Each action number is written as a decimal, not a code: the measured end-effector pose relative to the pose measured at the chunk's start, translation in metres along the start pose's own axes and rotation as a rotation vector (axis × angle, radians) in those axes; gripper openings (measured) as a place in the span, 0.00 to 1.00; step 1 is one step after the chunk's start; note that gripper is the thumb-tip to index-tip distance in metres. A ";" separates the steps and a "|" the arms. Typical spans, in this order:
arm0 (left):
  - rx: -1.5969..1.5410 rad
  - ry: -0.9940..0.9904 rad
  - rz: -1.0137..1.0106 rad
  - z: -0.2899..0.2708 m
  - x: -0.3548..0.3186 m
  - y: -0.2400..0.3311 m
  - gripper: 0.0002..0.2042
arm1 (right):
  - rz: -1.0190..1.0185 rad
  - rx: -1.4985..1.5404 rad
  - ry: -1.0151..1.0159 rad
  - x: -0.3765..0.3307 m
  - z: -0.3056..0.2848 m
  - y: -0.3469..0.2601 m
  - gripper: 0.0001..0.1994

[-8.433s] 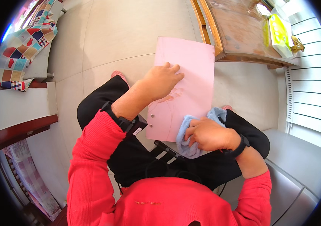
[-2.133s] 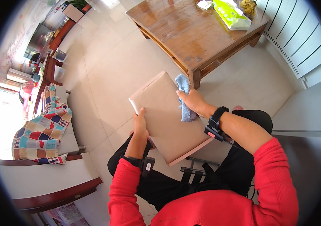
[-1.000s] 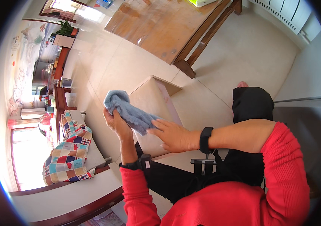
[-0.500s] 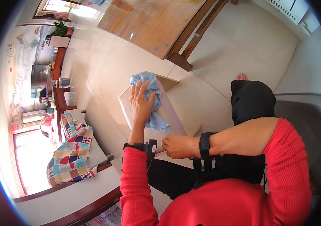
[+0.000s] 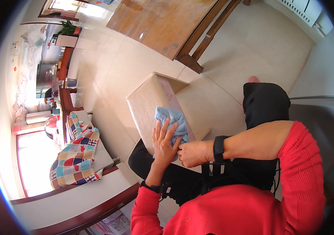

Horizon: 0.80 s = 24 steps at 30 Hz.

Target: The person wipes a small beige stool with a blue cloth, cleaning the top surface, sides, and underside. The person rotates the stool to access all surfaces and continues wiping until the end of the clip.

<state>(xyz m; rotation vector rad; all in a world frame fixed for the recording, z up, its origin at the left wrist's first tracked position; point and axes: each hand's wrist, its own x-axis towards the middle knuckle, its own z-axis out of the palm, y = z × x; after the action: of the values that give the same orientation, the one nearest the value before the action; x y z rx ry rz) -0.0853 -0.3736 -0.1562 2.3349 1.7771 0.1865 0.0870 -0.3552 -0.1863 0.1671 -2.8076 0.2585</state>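
A light blue cloth [image 5: 179, 118] lies bunched on the near half of a small beige stool [image 5: 145, 98]. My left hand [image 5: 162, 141] rests flat on it, fingers spread and pointing away from me. Right beside the left thumb, my right hand [image 5: 195, 153] is closed, its fingertips at the near edge of the cloth. Whether they pinch the cloth is hidden. Black bands [image 5: 218, 149] circle both wrists. The far part of the stool's pale top is bare, and its side has a pinkish pattern.
A wooden table [image 5: 159, 25] with a worn top stands beyond the stool on the tiled floor [image 5: 110, 74]. To the left, a patchwork cloth [image 5: 76, 162] drapes over a seat. My black-trousered knee [image 5: 267, 105] is at the right, near a grey surface [image 5: 320, 121].
My left hand and the cloth have come toward me along the stool top, baring its far end. My right hand has shifted slightly right and now meets the cloth's near edge.
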 end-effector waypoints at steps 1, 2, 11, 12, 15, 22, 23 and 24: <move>0.002 0.006 0.013 0.001 -0.004 0.000 0.28 | -0.013 0.016 -0.022 -0.001 0.000 -0.001 0.07; 0.021 0.002 0.017 0.001 -0.006 -0.001 0.27 | -0.009 0.029 -0.004 -0.001 0.000 -0.003 0.06; 0.056 0.139 -0.073 -0.002 0.070 -0.045 0.25 | -0.032 0.011 -0.077 0.005 0.000 0.003 0.05; 0.057 0.157 -0.090 -0.002 0.083 -0.052 0.25 | -0.020 0.001 -0.045 0.005 -0.001 0.004 0.05; 0.047 0.209 -0.142 0.000 0.116 -0.074 0.24 | 0.010 -0.020 -0.021 0.005 -0.004 0.004 0.05; -0.207 0.349 -0.318 0.014 0.175 -0.122 0.20 | 0.053 0.017 0.005 0.005 -0.007 0.012 0.05; -0.297 0.374 -0.364 0.016 0.177 -0.120 0.20 | 0.044 0.028 -0.003 0.006 -0.007 0.013 0.05; -0.304 0.414 -0.371 0.018 0.177 -0.115 0.17 | 0.052 0.022 -0.007 0.006 -0.007 0.014 0.06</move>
<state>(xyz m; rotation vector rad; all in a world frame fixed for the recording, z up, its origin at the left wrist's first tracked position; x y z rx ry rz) -0.1414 -0.1753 -0.2045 1.8097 2.1452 0.8626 0.0815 -0.3404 -0.1796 0.0998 -2.8201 0.3019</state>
